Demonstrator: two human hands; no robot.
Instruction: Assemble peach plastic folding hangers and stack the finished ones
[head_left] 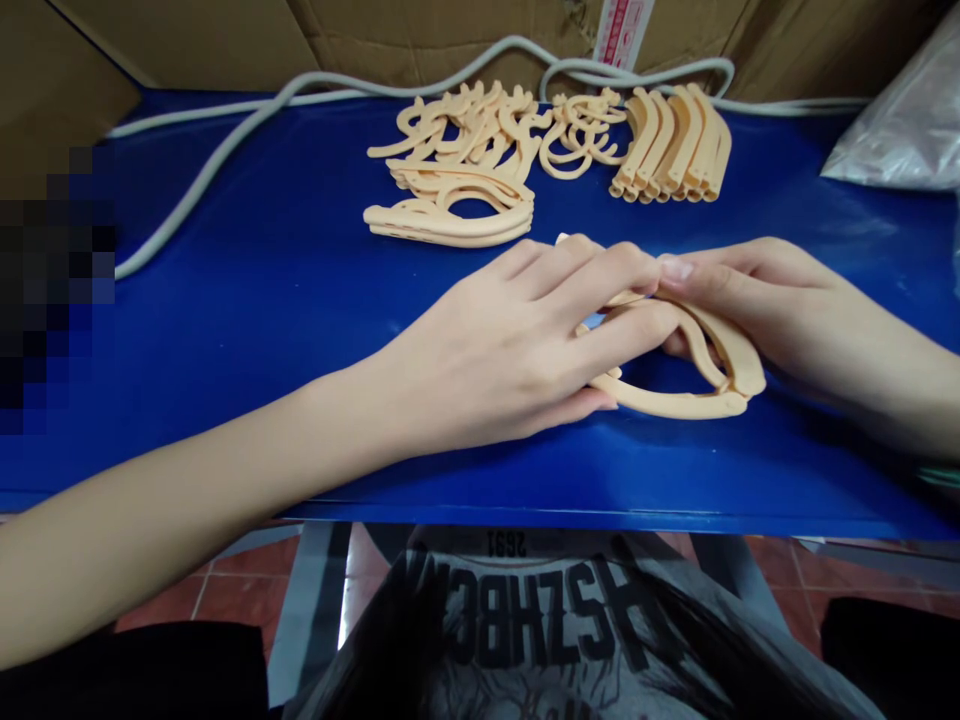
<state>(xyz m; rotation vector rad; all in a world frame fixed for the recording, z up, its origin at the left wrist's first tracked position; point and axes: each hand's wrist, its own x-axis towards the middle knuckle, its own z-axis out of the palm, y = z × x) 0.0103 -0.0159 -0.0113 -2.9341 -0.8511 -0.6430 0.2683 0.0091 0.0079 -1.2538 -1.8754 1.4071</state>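
Note:
Near the front right of the blue table, both of my hands grip a beige plastic folding clothes hanger [675,403]. My left hand [517,325] lies over its left part, fingers bent around it and hiding much of it. On the upper right, my right hand [772,290] pinches a curved arm of the hanger between thumb and fingers. The thumb almost meets the left fingertips. Behind my left hand sit stacked folded hangers [450,228], with a heap of hanger parts [472,125] beyond them. Loose hooks [566,170] and a row of curved hanger arms [679,145] stand farther right.
A white cable [292,90] snakes along the back and down the left of the blue table [247,330]. Cardboard [450,30] rises behind it. At the back right lies a clear plastic bag [900,130]. The table's front edge runs just before my body.

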